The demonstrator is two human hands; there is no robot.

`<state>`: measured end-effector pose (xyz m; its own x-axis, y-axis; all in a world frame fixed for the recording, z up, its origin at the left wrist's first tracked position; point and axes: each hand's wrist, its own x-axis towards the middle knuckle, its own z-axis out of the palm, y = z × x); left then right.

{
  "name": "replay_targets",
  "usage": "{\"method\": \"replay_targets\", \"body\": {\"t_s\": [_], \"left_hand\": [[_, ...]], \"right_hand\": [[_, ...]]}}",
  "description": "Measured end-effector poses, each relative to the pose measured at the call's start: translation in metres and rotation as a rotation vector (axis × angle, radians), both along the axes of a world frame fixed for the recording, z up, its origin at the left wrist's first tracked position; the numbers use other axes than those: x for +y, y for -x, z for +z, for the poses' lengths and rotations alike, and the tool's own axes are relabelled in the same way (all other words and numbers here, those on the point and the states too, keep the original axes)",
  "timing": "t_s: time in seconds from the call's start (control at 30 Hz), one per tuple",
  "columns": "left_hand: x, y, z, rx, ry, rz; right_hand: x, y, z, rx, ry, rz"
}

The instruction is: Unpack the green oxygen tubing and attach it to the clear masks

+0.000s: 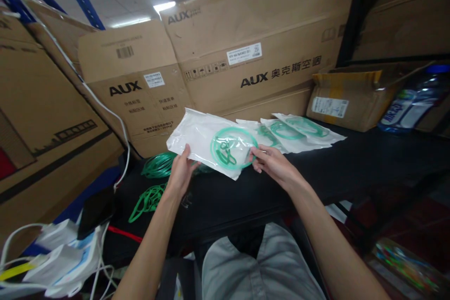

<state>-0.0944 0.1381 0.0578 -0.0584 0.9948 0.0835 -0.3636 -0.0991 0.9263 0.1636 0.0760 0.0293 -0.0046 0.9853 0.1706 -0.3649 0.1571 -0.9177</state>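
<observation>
Both hands hold one white plastic pouch [200,138] above the black table [351,164]. A coil of green tubing [232,147] shows through the pouch's clear part. My left hand [181,171] grips the pouch's lower left edge, thumb on top. At the lower right corner my right hand [272,164] pinches the pouch beside the coil. Several similar filled pouches [298,133] lie overlapped on the table just behind.
Loose green tubing coils [154,178] lie at the table's left end. Large cardboard boxes [246,51] stand behind. A smaller open carton [348,98] and a water bottle [411,103] sit at the right. A black phone [94,211], white cable and papers lie lower left.
</observation>
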Motion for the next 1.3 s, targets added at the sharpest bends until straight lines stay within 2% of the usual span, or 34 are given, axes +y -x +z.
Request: {"method": "replay_targets", "body": {"t_s": [0.07,0.17,0.27,0.37,0.5,0.6,0.7,0.83,0.93,1.03,1.13,1.2,1.3], "left_hand": [[0.01,0.01,0.003,-0.009,-0.009,0.112],[0.029,0.024,0.008,0.027,-0.013,0.218],[0.05,0.031,0.011,0.139,0.017,0.209],[0.062,0.039,0.012,0.377,0.083,0.123],[0.058,0.056,0.014,0.829,0.091,0.071],[0.05,0.064,0.019,1.131,-0.038,0.15],[0.057,0.061,0.022,1.351,-0.193,0.171],[0.092,0.046,0.017,1.567,-0.291,0.054],[0.121,0.035,0.006,1.708,-0.262,-0.069],[0.139,0.024,-0.009,1.841,-0.178,-0.188],[0.146,0.015,-0.02,1.951,-0.085,-0.284],[0.15,0.01,-0.022,2.004,-0.041,-0.333],[0.156,0.006,-0.017,2.061,-0.001,-0.387]], "right_hand": [[-0.006,-0.013,-0.001,0.016,-0.01,-0.028],[-0.019,-0.038,-0.002,0.09,-0.012,-0.15],[-0.031,-0.061,-0.004,0.151,0.004,-0.276],[-0.042,-0.075,-0.007,0.204,0.024,-0.337],[-0.05,-0.078,-0.012,0.195,0.051,-0.294],[-0.052,-0.07,-0.015,0.193,0.088,-0.203],[-0.052,-0.053,-0.015,0.201,0.117,-0.056],[-0.051,-0.027,-0.017,0.172,0.137,0.191],[-0.048,-0.016,-0.02,0.126,0.156,0.283],[-0.044,-0.014,-0.024,0.039,0.194,0.28],[-0.041,-0.017,-0.027,-0.041,0.199,0.243],[-0.04,-0.018,-0.029,-0.072,0.19,0.231],[-0.04,-0.017,-0.03,-0.101,0.183,0.234]]}}
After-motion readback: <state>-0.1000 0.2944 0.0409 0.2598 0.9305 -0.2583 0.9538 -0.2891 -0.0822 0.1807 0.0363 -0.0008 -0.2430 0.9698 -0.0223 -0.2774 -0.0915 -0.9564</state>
